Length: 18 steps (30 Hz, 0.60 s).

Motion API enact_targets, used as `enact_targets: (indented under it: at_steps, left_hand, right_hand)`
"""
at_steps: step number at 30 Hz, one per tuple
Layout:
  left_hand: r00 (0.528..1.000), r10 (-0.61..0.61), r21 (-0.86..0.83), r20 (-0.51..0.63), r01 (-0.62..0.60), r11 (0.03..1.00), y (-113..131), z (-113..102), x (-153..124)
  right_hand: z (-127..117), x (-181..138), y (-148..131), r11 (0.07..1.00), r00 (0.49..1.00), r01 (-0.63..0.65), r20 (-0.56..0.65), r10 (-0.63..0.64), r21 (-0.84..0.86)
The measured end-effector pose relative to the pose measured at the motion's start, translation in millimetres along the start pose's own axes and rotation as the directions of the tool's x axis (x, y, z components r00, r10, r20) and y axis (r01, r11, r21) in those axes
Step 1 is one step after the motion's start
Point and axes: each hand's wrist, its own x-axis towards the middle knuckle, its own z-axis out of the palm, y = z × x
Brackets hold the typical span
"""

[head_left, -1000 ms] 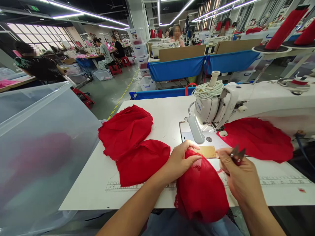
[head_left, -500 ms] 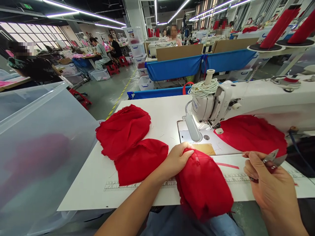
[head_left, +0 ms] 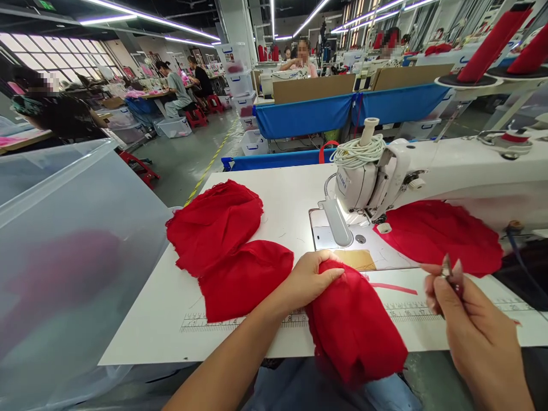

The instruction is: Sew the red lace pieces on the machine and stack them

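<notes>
From the head camera we see our left hand (head_left: pixel 310 279) closed over the top edge of a bundle of sheer red fabric (head_left: pixel 353 325), fingers folded over the cloth and thumb beneath, which pins it at the near edge of the white sewing table (head_left: pixel 282 211) while its lower part hangs off toward our lap. Our right hand (head_left: pixel 475 328) is held apart from it, off to the right and above the table edge, curled around a small pair of metal thread snips (head_left: pixel 448 268) whose tips point upward, away from the cloth; that grip keeps the blades ready without touching the fabric. A thin red strip (head_left: pixel 394 288) lies on the table between the 2 hands, just beyond the printed ruler (head_left: pixel 240 322) along the table's front. The white industrial sewing machine (head_left: pixel 406 177) stands behind, its lamp lighting the plate near a tan card-like piece (head_left: pixel 358 260). 2 mounded red fabric pieces (head_left: pixel 222 240) sit to the left, within easy reach of the left hand, and another red piece (head_left: pixel 436 234) lies under the machine arm on the right. A large translucent plastic bin (head_left: pixel 64 240) stands at the far left; a blurred reddish mass shows through its wall, though we cannot tell what it is. Other people sit at tables well apart.
</notes>
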Motion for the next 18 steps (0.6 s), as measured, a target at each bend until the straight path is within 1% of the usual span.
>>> enact_targets:
  at_steps: [1, 2, 4, 6, 8, 9, 10, 11, 12, 14, 15, 16, 17, 18]
  left_hand:
    - [1.000, -0.004, -0.006, -0.003, 0.004, 1.000, 0, 0, 0]
    - [1.000, -0.006, -0.012, -0.004, 0.006, 1.000, 0, 0, 0]
    - [1.000, -0.003, -0.019, -0.006, 0.003, 1.000, 0, 0, 1]
    - [1.000, 0.003, -0.023, -0.010, -0.003, 1.000, -1, -1, 2]
    - [1.000, 0.000, -0.039, -0.004, -0.001, 0.999, -2, -1, 2]
    - [1.000, -0.007, -0.054, 0.003, 0.007, 0.999, -2, -1, 2]
    - [1.000, -0.016, -0.074, 0.008, 0.016, 0.997, -2, 0, 2]
    - [1.000, -0.026, -0.093, 0.011, 0.027, 0.995, -2, 0, 1]
    - [0.999, -0.036, -0.111, 0.012, 0.037, 0.993, -2, 1, 1]
    - [0.999, -0.043, -0.136, 0.013, 0.044, 0.990, -1, 1, 0]
    - [0.999, -0.043, -0.138, 0.013, 0.045, 0.989, 0, 2, 0]
    - [0.999, -0.044, -0.136, 0.013, 0.046, 0.990, 0, 2, -1]
    - [0.999, -0.049, -0.135, 0.011, 0.050, 0.990, 1, 2, -1]
    - [0.999, -0.054, -0.136, 0.005, 0.054, 0.989, 1, 2, -1]
  right_hand:
    - [3, -5, -3, 0.993, 0.996, -0.024, 0.091, 0.013, 0.119]
    - [7, -11, -7, 0.971, 0.981, -0.076, 0.189, 0.033, 0.226]
    - [16, -22, -18, 0.900, 0.926, -0.237, 0.367, 0.095, 0.366]
    - [25, -32, -30, 0.820, 0.862, -0.385, 0.482, 0.156, 0.423]
    - [33, -39, -39, 0.771, 0.818, -0.463, 0.546, 0.182, 0.438]
    - [37, -42, -42, 0.767, 0.804, -0.478, 0.566, 0.184, 0.429]
    - [39, -44, -43, 0.777, 0.801, -0.474, 0.569, 0.186, 0.414]
    - [42, -45, -44, 0.802, 0.817, -0.446, 0.546, 0.184, 0.397]
    - [44, -46, -44, 0.841, 0.850, -0.390, 0.497, 0.173, 0.375]
    - [48, -45, -42, 0.930, 0.932, -0.221, 0.345, 0.112, 0.295]
    - [50, -45, -41, 0.961, 0.960, -0.140, 0.270, 0.072, 0.240]
    - [52, -44, -41, 0.978, 0.975, -0.082, 0.219, 0.038, 0.192]
    - [54, -44, -41, 0.985, 0.981, -0.053, 0.195, 0.021, 0.165]
    - [54, -43, -42, 0.985, 0.981, -0.053, 0.194, 0.020, 0.165]
